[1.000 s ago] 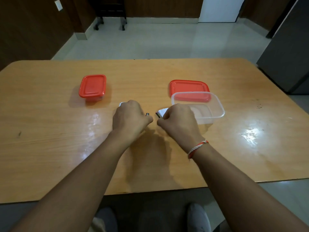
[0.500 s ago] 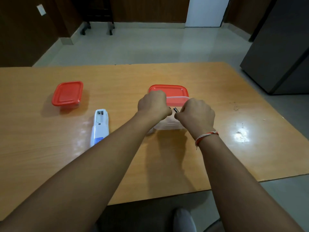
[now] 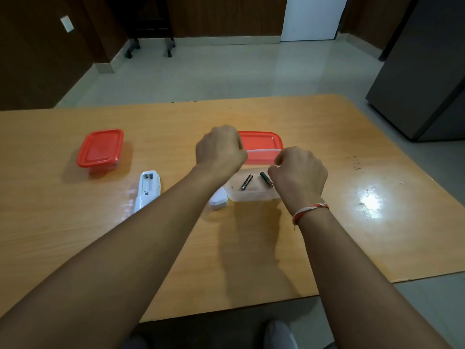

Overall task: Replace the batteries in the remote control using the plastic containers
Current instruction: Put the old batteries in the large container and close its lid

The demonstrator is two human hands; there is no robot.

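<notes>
A wooden table [image 3: 327, 235] carries dark specks [image 3: 356, 165] near its right edge. Beyond its far edge lie a pale tiled floor [image 3: 214, 74], a white door [image 3: 313, 17] and a dark grey cabinet [image 3: 425, 71].

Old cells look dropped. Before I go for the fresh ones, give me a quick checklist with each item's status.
1. Both old batteries lie in the open clear container: ok.
2. Remote on the table, battery bay facing up and empty: ok.
3. Battery cover on the table beside the clear container, within reach: ok.
4. Closed red-lidded container still needs its lid off: not ok.
5. Fresh batteries inside that closed container: cannot tell.
6. Left hand and right hand free: cannot tell, fingers are curled and hidden from this view.
</notes>
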